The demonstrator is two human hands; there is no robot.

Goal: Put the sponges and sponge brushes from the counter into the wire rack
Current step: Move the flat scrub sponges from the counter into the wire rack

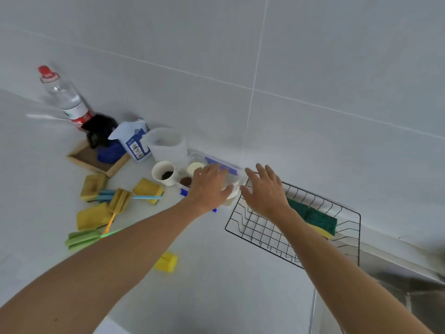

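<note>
The black wire rack [260, 233] stands on the white counter at the right, with a green and yellow sponge [317, 220] lying in its far side. My right hand [265, 191] hovers open over the rack's near left corner. My left hand [209, 186] is open above a clear plastic container beside the rack. Left on the counter lie three yellow sponges [92, 216] [148, 190] [92, 185], a yellow sponge brush with an orange handle [119, 201], a blue-handled brush [144, 197] and a green sponge brush [81, 239].
A paper cup [165, 173], a white jug [168, 145], a blue and white carton [134, 143], a wooden tray [96, 159] and a clear bottle with a red cap [65, 97] crowd the back left. A small yellow cylinder [167, 261] lies mid-counter. A steel sink [409, 285] is at the right.
</note>
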